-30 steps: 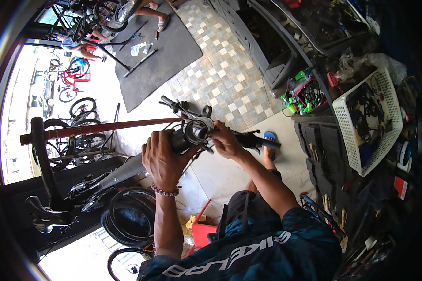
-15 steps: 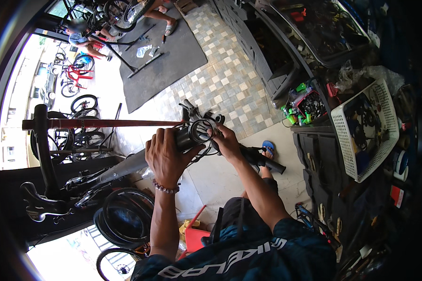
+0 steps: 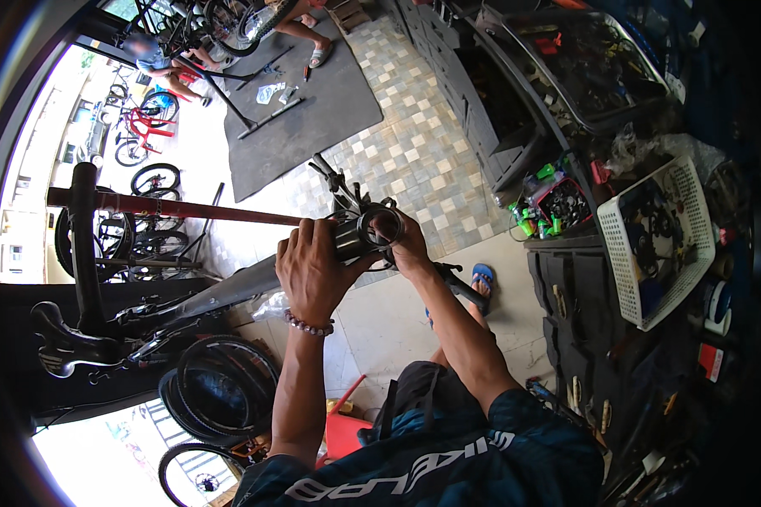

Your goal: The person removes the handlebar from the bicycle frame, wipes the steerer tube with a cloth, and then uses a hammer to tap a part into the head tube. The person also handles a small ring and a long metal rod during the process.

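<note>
A dark bicycle frame [image 3: 228,291] stretches from the saddle [image 3: 68,342] at left towards the middle, its wide head tube [image 3: 351,242] facing me. My left hand [image 3: 311,275], with a beaded bracelet on the wrist, is closed around the frame just behind that tube. At the tube's round mouth sits a thin dark ring [image 3: 360,232]. My right hand [image 3: 409,247] curls against the ring from the right, and a fingertip shows inside the opening. Some of its fingers are hidden behind the tube. Handlebar parts and cables [image 3: 334,182] hang just beyond.
A red bar [image 3: 211,209] runs alongside the frame. To the right, a white plastic basket [image 3: 655,245] and a tray of tools [image 3: 579,63] stand on dark cabinets. Loose tyres and wheels [image 3: 220,389] lie lower left. Farther off, a person sits by bicycles on a dark mat [image 3: 330,106].
My right hand has shifted slightly right and down around the ring, and a fingertip now shows in the opening. My left hand and the frame's front end have moved slightly right.
</note>
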The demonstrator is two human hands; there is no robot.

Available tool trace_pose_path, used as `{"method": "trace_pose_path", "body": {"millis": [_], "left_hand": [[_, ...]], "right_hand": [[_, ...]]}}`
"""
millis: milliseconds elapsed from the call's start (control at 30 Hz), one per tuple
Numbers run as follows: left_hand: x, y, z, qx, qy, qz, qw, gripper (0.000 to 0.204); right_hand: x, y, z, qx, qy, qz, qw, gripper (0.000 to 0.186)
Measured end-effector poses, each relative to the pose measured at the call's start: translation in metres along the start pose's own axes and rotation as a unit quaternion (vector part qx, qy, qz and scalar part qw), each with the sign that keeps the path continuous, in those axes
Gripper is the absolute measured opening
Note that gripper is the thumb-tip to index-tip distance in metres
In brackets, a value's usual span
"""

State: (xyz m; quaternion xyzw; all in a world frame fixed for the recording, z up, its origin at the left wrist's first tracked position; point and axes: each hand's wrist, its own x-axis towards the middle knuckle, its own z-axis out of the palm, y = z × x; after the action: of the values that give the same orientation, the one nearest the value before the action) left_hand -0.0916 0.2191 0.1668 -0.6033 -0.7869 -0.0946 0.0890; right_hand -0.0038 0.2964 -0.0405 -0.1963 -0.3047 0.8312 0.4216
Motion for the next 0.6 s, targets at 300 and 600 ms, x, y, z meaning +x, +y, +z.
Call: {"method": "trace_pose_path", "body": {"millis": [300,600], "left_hand": [[0.0,0.002,-0.002,0.015,0.004,0.013,1.0,0.067],[-0.004,0.001,-0.002,0.013,-0.019,-0.001,1.0,0.07]], "right_hand": [[0.0,0.006,0.007,0.055,-0.007,-0.022,0.998,0.048],[0.01,0.005,-0.021,0.029,0.008,-0.002,1.0,0.036]]}}
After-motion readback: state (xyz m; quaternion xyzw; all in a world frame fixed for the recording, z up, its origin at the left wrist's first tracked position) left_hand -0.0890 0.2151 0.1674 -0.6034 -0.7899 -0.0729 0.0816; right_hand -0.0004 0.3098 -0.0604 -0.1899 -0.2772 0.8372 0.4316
